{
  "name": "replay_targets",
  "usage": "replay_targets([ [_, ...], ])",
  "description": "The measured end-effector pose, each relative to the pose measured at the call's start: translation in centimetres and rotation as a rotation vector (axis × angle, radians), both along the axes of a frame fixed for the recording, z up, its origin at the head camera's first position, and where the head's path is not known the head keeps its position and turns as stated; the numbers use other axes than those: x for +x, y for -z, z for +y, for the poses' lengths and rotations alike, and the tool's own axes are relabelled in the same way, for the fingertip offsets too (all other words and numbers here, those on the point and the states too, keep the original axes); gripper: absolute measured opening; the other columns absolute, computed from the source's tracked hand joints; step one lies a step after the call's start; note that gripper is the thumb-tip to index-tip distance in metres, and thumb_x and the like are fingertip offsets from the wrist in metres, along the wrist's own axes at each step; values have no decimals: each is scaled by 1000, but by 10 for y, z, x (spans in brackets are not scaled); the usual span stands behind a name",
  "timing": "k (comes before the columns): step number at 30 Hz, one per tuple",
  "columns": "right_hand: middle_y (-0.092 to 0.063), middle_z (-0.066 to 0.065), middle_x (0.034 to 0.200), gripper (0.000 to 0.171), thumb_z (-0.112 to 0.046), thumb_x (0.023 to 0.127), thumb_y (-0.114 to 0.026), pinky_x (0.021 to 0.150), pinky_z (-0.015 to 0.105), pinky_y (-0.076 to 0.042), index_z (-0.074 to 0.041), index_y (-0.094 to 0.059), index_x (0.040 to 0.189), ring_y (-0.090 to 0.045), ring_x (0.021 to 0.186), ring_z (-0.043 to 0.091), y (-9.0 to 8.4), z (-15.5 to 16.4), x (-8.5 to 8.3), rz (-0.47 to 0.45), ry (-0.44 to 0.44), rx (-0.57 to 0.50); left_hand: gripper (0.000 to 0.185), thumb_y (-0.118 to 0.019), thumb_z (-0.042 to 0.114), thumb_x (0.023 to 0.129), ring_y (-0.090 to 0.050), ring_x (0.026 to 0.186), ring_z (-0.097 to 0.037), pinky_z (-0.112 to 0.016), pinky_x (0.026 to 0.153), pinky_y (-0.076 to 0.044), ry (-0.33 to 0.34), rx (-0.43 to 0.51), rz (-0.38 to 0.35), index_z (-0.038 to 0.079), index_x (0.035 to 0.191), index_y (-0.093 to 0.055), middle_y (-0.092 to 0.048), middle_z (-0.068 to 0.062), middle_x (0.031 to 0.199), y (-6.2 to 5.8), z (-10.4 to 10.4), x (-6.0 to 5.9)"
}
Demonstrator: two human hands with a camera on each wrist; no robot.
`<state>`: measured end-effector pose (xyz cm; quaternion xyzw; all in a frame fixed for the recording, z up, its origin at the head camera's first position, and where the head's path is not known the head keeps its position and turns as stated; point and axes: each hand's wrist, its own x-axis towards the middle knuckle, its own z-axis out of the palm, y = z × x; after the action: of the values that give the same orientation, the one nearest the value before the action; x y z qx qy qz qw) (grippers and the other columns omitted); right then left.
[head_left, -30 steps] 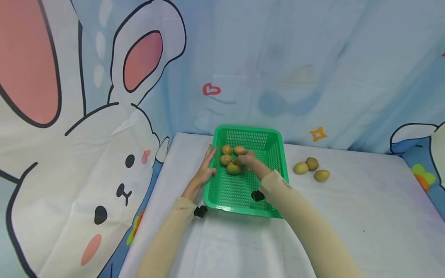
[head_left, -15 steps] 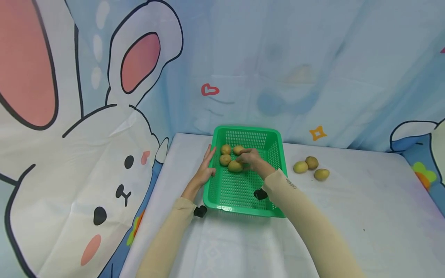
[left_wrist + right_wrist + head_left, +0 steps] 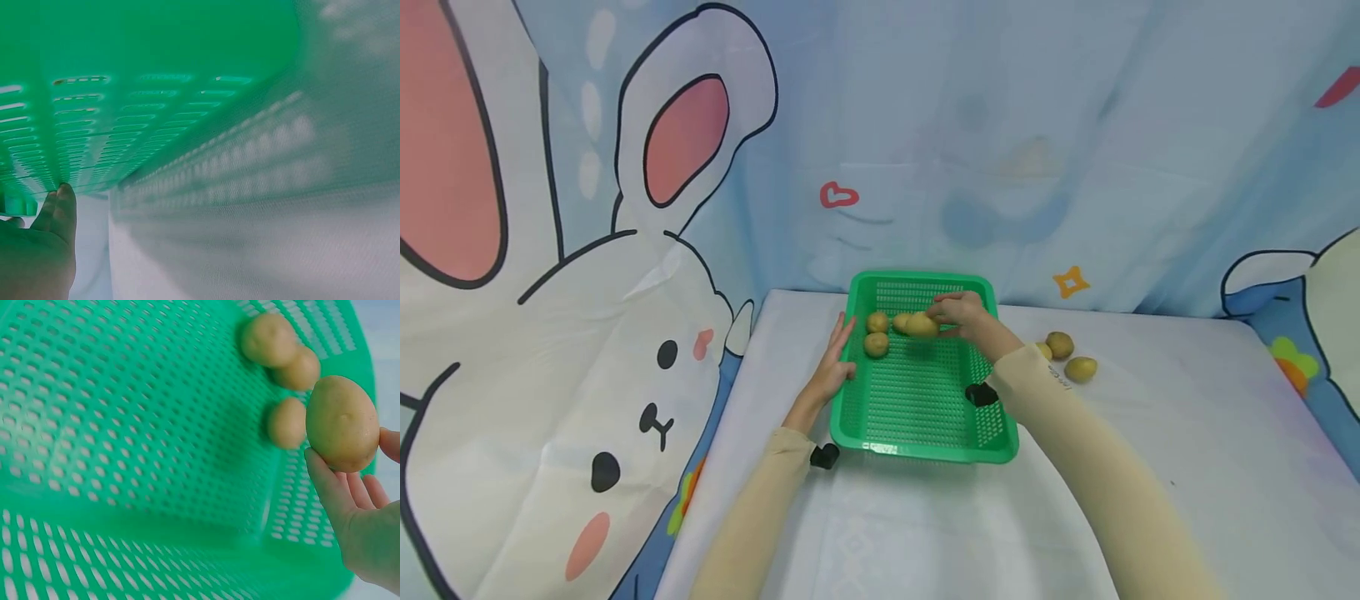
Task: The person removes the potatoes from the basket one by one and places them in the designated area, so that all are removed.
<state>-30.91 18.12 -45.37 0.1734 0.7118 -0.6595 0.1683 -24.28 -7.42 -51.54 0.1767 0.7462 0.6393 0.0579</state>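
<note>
Right hand (image 3: 958,312) gripping potato (image 3: 921,325) above green basket (image 3: 925,433); left hand (image 3: 833,367) flat, fingers straight, against basket's outer wall.

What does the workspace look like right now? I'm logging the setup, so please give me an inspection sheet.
Surface: white cloth-covered table, lightly creased.
Job's things: green basket on the table; three potatoes lie at its far end; a held potato is raised above the basket floor.
Clutter: potatoes outside the basket lie on the table to its right, one partly hidden by the sleeve.
Hands: right hand grips the held potato in its fingers; left hand rests flat against the basket's left wall, fingers straight.
Cables: nothing seen.
Surroundings: pale blue cartoon rabbit backdrop behind and to the left.
</note>
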Motion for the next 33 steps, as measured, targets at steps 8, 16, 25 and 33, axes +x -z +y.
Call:
replay_targets([
  [8, -32, 23, 153, 58, -1, 93, -59, 102, 52, -42, 3, -39, 148, -37, 138, 41, -33, 41, 0, 74, 18, -13, 99, -42, -15, 63, 9, 150, -30, -55, 115, -11, 2, -9, -5, 2, 157, -16, 8, -10, 165, 10, -2, -5],
  [16, -46, 6, 119, 58, -8, 95, -60, 104, 47, -42, -2, -38, 149, -51, 105, 22, -61, 101, 10, 89, 81, -65, 95, -42, -17, 64, 10, 149, -37, -57, 116, -9, 42, -27, -26, -7, 154, -14, 9, -20, 163, -24, -2, 13],
  [25, -49, 3, 119, 60, -15, 94, -64, 103, 43, -43, -9, -39, 148, -53, 106, 18, -57, 179, 24, 47, 179, 17, 96, -42, -17, 65, 12, 149, -37, -57, 115, -9, 54, -16, -27, -6, 155, -13, 11, -20, 163, -24, -2, 14],
  [33, -46, 1, 118, 74, -18, 95, -61, 94, 34, -51, -9, -21, 158, -55, 94, 10, -31, 240, 36, -40, 267, 99, 95, -41, -18, 65, 12, 148, -37, -58, 115, -8, 55, -24, -23, -7, 155, -13, 11, -20, 163, -24, -2, 13],
])
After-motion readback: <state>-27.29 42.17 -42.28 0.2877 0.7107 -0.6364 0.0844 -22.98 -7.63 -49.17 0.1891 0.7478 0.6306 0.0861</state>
